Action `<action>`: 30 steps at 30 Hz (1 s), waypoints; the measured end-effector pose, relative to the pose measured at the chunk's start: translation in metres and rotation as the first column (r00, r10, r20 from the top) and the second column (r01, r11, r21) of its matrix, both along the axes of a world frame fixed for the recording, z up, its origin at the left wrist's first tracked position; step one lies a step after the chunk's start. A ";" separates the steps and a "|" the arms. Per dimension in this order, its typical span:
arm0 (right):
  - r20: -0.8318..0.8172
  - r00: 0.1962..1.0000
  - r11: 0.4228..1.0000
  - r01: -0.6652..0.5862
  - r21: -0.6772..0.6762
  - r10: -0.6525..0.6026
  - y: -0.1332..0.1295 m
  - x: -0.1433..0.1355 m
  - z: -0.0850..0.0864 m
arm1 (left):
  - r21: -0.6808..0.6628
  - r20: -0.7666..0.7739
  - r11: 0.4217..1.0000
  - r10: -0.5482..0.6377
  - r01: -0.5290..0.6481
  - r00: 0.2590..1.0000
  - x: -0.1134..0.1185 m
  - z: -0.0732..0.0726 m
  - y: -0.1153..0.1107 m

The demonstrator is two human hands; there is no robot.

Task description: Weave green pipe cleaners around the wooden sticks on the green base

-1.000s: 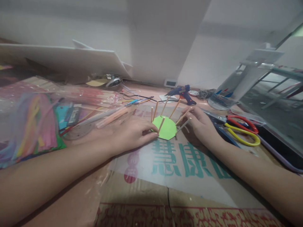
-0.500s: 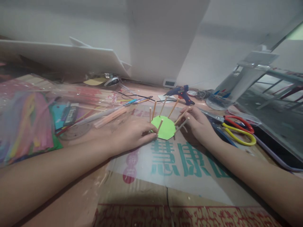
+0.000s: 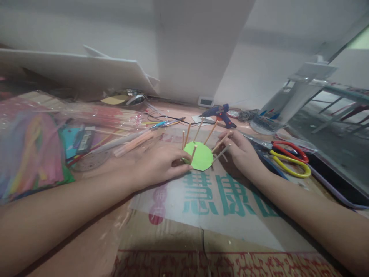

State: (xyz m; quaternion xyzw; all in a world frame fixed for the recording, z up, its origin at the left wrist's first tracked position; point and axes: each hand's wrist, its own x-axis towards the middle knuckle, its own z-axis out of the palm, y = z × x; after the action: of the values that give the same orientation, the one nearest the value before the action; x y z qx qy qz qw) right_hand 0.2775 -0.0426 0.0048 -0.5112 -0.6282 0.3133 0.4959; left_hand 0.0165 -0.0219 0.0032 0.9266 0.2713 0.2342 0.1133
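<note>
A bright green many-sided disc (image 3: 201, 156) lies on the printed sheet, with several thin wooden sticks standing around its rim. Most sticks rise nearly upright or lean slightly; the two on the right tilt outward. My left hand (image 3: 163, 161) is closed at the disc's left front, thumb and forefinger pinched at the foot of a short wooden stick (image 3: 194, 153). On the other side, my right hand (image 3: 238, 148) curls its fingers around a tilted wooden stick (image 3: 221, 141). Its fingertips are partly hidden behind the sticks.
Behind the disc lies a blue glue gun (image 3: 217, 112) with a lit red light. Red-and-yellow-handled scissors (image 3: 291, 163), a phone (image 3: 340, 181) and a clear water jug (image 3: 268, 119) are to the right. Pipe cleaners (image 3: 37, 150), bagged sticks (image 3: 100, 117) and pens (image 3: 161, 124) lie left.
Almost nothing differs. Both hands keep their places at the disc, and the whole view has shifted very slightly.
</note>
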 end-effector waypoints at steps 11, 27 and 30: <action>0.043 0.999 1.000 -0.009 0.019 0.008 0.003 0.005 -0.003 | 0.021 0.053 1.000 -0.019 0.018 0.998 -0.002 -0.002 -0.002; -0.001 1.000 1.000 -0.025 -0.005 0.025 0.004 0.005 -0.005 | -0.017 0.066 0.999 -0.035 0.036 0.997 0.000 -0.006 0.003; -0.008 0.999 0.999 -0.034 -0.001 0.034 0.004 0.005 -0.004 | -0.022 0.053 0.999 -0.038 0.040 0.998 0.000 -0.007 0.004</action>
State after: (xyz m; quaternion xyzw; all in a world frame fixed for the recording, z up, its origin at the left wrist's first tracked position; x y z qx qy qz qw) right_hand 0.2827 -0.0383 0.0004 -0.4994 -0.6346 0.3242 0.4928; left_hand 0.0167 -0.0180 -0.0036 0.9239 0.2528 0.2532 0.1355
